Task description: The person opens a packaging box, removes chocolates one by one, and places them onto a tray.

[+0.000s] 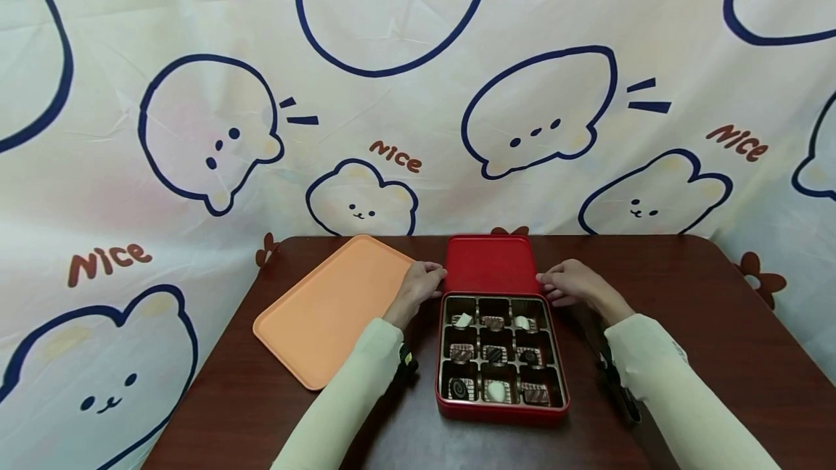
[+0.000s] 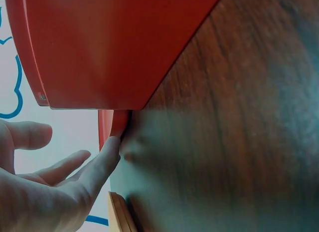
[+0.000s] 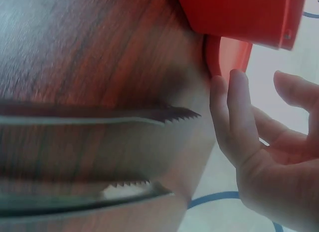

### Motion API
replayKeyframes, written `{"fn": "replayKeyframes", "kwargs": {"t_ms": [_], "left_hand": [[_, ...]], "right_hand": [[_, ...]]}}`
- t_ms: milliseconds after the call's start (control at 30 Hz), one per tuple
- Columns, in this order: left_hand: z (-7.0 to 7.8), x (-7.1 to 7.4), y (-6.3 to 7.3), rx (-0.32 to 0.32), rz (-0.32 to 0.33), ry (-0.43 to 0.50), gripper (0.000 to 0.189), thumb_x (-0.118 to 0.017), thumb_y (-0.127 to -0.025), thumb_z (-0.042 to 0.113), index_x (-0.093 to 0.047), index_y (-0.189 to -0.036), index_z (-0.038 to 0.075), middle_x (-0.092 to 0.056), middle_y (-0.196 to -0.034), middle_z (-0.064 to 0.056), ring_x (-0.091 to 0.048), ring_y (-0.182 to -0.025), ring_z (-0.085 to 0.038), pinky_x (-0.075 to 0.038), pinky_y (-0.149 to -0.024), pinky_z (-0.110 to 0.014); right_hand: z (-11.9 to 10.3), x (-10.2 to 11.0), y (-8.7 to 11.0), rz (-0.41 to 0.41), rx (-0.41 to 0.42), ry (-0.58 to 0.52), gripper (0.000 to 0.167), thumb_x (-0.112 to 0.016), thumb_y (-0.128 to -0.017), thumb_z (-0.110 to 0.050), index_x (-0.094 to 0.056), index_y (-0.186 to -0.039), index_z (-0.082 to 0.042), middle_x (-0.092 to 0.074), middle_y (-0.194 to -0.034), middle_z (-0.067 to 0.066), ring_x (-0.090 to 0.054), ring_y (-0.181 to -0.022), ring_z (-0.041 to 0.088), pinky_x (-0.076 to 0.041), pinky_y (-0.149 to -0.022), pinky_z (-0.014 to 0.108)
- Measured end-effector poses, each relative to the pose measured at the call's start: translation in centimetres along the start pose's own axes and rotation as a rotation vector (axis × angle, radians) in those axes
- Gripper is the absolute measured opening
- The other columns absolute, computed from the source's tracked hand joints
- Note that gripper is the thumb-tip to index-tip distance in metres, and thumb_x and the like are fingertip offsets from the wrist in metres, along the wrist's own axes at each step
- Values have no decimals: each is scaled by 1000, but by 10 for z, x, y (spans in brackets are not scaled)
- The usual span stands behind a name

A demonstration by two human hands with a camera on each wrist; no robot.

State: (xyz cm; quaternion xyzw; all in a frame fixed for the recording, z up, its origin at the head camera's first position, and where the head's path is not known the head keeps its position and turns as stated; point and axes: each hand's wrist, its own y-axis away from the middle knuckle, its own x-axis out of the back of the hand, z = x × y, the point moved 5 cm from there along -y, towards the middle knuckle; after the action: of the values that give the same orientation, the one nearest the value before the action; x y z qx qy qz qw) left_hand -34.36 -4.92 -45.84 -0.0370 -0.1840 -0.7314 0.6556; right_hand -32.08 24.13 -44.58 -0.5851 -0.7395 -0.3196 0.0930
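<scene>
A red tin box (image 1: 503,413) stands on the table, its divided insert holding several chocolates (image 1: 495,355), dark and white, in separate compartments. Directly behind it lies the red lid (image 1: 490,265). My left hand (image 1: 418,286) is at the lid's left side, with extended fingertips right at the lid edge (image 2: 118,124) in the left wrist view and the thumb apart. On the opposite side, my right hand (image 1: 576,284) has its fingertips at the lid's right edge (image 3: 213,55), thumb likewise held away. Neither hand grips anything.
An orange tray (image 1: 339,310) lies left of the box, partly behind my left hand and forearm. Serrated metal tongs (image 3: 149,115) lie on the brown table (image 1: 705,310), under my right forearm. A patterned cloth (image 1: 444,114) hangs behind the table.
</scene>
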Motion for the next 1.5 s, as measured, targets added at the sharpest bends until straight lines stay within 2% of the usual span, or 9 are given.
{"fn": "replayKeyframes", "kwargs": {"t_ms": [133, 267, 467, 600, 900, 1100, 1267, 1333, 1500], "left_hand": [[0, 3, 4, -8, 16, 1, 36, -55, -100, 15, -59, -130, -6, -60, -126, -19, -65, -108, -28, -58, -85, -38], [1, 6, 10, -12, 19, 13, 38, -55, -100, 16, -57, -132, -5, -59, -129, -19, -63, -112, -29, -57, -87, -39], [-1, 14, 15, -4, 32, 2, 38, -56, -100, 18, -57, -133, -2, -60, -128, -17, -63, -113, -31, -57, -89, -41], [-2, 27, 17, -5, 43, -14, 36, -56, -100, 17, -59, -131, -1, -61, -126, -16, -62, -114, -32, -56, -90, -43], [-1, 69, 20, 3, 100, -90, 33, -56, -100, 19, -63, -128, 3, -62, -118, -11, -61, -97, -26, -56, -83, -37], [-2, 105, 20, 15, 134, -168, 38, -54, -101, 19, -59, -135, 4, -60, -130, -14, -59, -113, -29, -53, -92, -43], [-10, 134, 14, 6, 155, -315, 42, -50, -103, 23, -55, -139, 3, -58, -136, -18, -57, -121, -33, -49, -97, -47], [-15, 144, 10, -12, 179, -390, 43, -49, -102, 24, -55, -139, 2, -58, -137, -19, -57, -121, -34, -49, -98, -48], [-29, 165, 4, -40, 235, -507, 46, -47, -101, 23, -54, -138, -2, -54, -141, -22, -52, -128, -38, -46, -101, -51]], "right_hand": [[-2, 5, 6, 21, 23, 42, 49, -56, -101, -27, -53, -129, 13, -62, -116, 28, -69, -97, 30, -60, -77, 38], [-3, 12, 14, 48, 35, 106, 45, -57, -101, -27, -56, -124, 11, -63, -111, 26, -69, -91, 25, -60, -75, 37], [-2, 22, 30, 73, 64, 222, 42, -59, -100, -28, -59, -120, 10, -64, -92, 17, -65, -74, 20, -59, -68, 34], [-1, 27, 42, 79, 83, 303, 41, -58, -100, -30, -60, -116, 8, -61, -81, 11, -62, -68, 19, -57, -65, 33], [8, 36, 66, 107, 74, 403, 38, -59, -99, -36, -63, -103, 2, -60, -77, 8, -56, -67, 18, -46, -60, 33], [19, 40, 79, 103, 53, 461, 37, -61, -97, -40, -60, -92, -3, -54, -75, 4, -51, -67, 19, -40, -57, 32], [29, 42, 88, 71, 25, 509, 43, -63, -95, -44, -57, -92, -2, -52, -74, 4, -50, -68, 19, -39, -57, 32], [34, 41, 92, 54, 11, 518, 44, -64, -94, -46, -56, -90, -2, -51, -73, 4, -50, -66, 19, -39, -56, 32], [44, 36, 101, 21, -20, 511, 50, -65, -91, -51, -54, -89, -3, -49, -68, 3, -49, -59, 17, -38, -53, 31]]}}
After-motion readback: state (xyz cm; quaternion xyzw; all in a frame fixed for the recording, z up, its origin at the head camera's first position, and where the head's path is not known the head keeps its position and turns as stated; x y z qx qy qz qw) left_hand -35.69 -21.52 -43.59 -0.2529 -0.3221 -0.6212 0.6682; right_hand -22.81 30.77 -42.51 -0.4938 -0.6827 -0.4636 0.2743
